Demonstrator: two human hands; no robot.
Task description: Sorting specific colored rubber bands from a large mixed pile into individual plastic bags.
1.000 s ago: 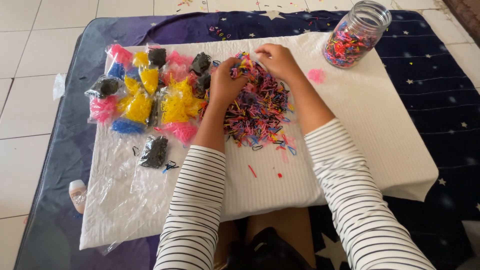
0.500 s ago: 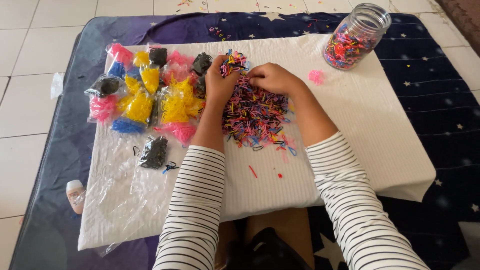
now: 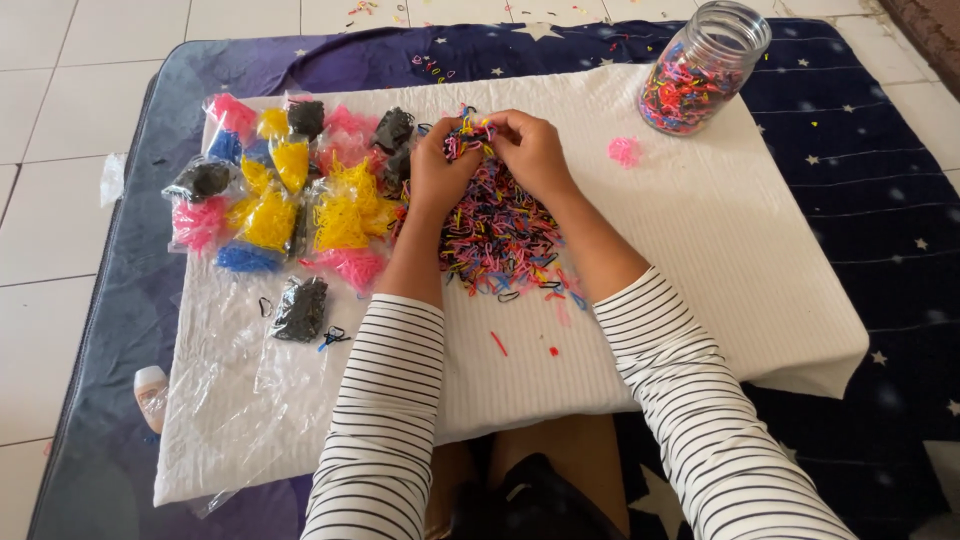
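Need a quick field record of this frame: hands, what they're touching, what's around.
left hand: on the far end of the mixed-colour band pile, fingers in the bands
right hand: same spot, close beside the left
left of pile: clear bags of sorted bands, yellow, pink, blue, black
far right: open glass jar part full of mixed bands
surface: white cloth over a dark starred mat

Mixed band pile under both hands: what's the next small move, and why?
Probably lift the pinched clump clear of the mixed band pile and tease out one colour. Both the left hand and right hand meet at the pile's far edge, fingers gripping a tangled bunch, while sorted single-colour bags lie at the left and the jar stands apart.
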